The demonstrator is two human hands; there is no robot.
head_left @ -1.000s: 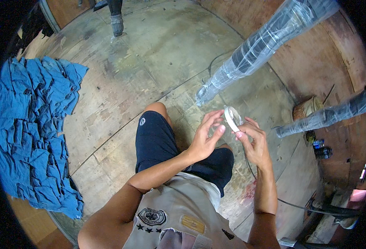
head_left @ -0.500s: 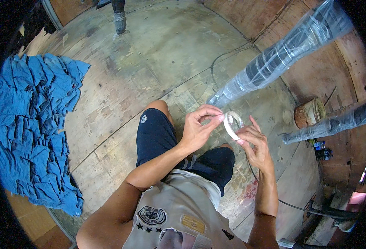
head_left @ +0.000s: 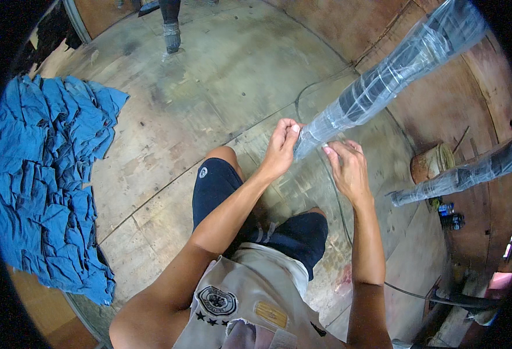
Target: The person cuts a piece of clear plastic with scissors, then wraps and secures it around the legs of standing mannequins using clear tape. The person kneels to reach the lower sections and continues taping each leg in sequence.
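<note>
My left hand [head_left: 281,148] is at the lower end of a dark post [head_left: 378,81] wrapped in clear plastic film. Its thumb and fingers pinch together against the wrapped end, and what lies between them is too small to name. On the other side of that end is my right hand [head_left: 349,170], fingers curled in toward the thumb. Whatever it grips is hidden behind the fingers; no tape roll shows.
Crumpled blue cloth [head_left: 47,186] covers the floor at left. A second wrapped post [head_left: 459,177] and a rusty bucket [head_left: 432,164] stand at right. A thin dark cable [head_left: 338,203] runs across the worn floor [head_left: 169,145]. Another dark post [head_left: 170,26] stands far off.
Both hands have moved up and away to the wrapped post's lower end. The white tape roll seen between them before is out of sight now.
</note>
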